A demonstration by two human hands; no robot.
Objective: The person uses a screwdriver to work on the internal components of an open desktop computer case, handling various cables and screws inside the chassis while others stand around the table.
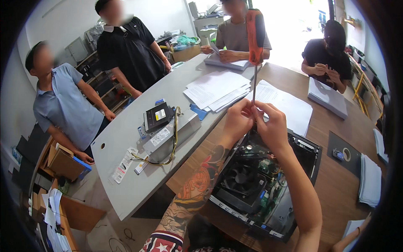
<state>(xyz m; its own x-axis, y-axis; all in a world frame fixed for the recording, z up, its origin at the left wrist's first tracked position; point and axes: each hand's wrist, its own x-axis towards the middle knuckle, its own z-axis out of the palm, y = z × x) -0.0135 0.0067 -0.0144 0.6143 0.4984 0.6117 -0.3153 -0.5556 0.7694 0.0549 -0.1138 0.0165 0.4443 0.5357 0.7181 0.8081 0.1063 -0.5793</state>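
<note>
A screwdriver [255, 40] with a red and black handle stands upright, handle up, above the far end of an opened desktop computer case [247, 185]. My left hand [238, 122] and my right hand [272, 126] meet at the lower end of its shaft, fingers closed in a pinch around it. The tip and anything small at it are hidden by my fingers. Beneath my forearms, the case shows a black fan [241, 179], green circuit board and loose cables.
On the grey table lie a power supply [166, 140] with yellow cables, a black optical drive [157, 116] and loose papers [216, 89]. Paper stacks [327, 97] and a tape roll [346, 154] rest on the brown table. Several people are around the tables.
</note>
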